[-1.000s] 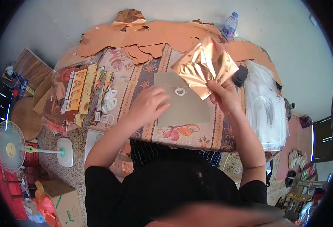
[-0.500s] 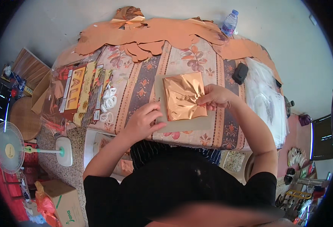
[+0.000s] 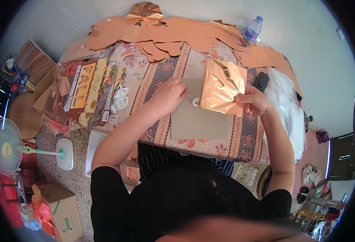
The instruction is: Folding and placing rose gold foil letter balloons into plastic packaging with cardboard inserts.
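My right hand point(image 3: 253, 101) pinches a folded copper-coloured foil packet point(image 3: 222, 90) at its right edge. The foil is creased around my thumb and tilts above a flat grey-beige board point(image 3: 199, 128) on the table. Beside the foil's left edge, a small white coil point(image 3: 195, 102) shows over the board, partly hidden by the foil. Above the board's left edge is my left hand point(image 3: 169, 94), its fingers curled together; what lies in them, if anything, is hidden.
Several white ribbon coils point(image 3: 120, 100) lie left of my hands, next to printed packs point(image 3: 89, 86). Copper-coloured cut-out sheets point(image 3: 165, 34) line the table's far side with a water bottle point(image 3: 253, 29). Clear plastic bags point(image 3: 284, 109) and a black object point(image 3: 261, 82) sit at right.
My right hand has lifted the foil packet off the board and tilted it, uncovering the white coil. My left hand has moved away from me and rightward, and its fingers have closed.
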Demonstrator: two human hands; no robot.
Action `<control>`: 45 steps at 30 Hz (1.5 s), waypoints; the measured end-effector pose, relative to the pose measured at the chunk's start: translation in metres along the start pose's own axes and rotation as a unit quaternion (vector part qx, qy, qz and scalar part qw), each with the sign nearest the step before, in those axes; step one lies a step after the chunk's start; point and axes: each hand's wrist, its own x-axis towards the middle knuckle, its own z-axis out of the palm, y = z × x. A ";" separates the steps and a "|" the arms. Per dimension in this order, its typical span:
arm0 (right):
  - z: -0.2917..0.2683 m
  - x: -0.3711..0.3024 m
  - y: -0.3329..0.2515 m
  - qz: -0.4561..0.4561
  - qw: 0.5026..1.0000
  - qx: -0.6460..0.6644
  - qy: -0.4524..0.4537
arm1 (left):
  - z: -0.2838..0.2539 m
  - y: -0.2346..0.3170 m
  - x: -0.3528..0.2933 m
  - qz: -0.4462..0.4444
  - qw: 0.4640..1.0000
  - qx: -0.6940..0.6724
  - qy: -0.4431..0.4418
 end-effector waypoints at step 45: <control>0.028 0.033 0.020 0.131 0.986 -0.054 -0.086 | -0.006 0.032 -0.035 -0.070 0.989 -0.125 0.025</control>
